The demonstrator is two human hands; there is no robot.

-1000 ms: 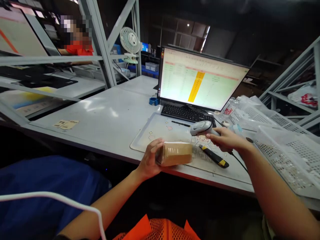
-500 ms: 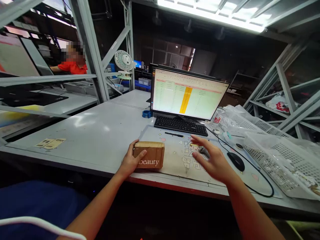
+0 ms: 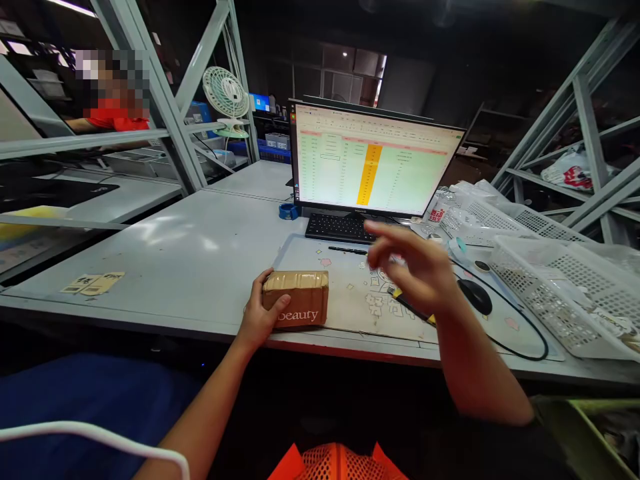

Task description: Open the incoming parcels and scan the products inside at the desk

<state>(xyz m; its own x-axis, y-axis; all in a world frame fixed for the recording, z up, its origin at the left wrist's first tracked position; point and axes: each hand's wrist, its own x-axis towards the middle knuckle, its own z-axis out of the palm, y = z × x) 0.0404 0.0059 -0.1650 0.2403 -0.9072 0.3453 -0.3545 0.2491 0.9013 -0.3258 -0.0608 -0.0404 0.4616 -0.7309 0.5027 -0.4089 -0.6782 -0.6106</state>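
While my left hand (image 3: 257, 319) grips the cardboard box (image 3: 303, 301) by its left end, seemingly to steady it at the near edge of the desk (image 3: 165, 267), my right hand (image 3: 417, 267) hovers empty, loosely open, over the mat (image 3: 345, 315).

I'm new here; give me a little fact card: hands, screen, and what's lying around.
Left hand: grips a brown box near the desk edge
Box print: "beauty", partly covered
Right hand: apparently empty, blurred, above the mat
Monitor: table with an orange column
On mat: pen, mouse, black-and-yellow tool
Behind mat: keyboard
Far right: white baskets
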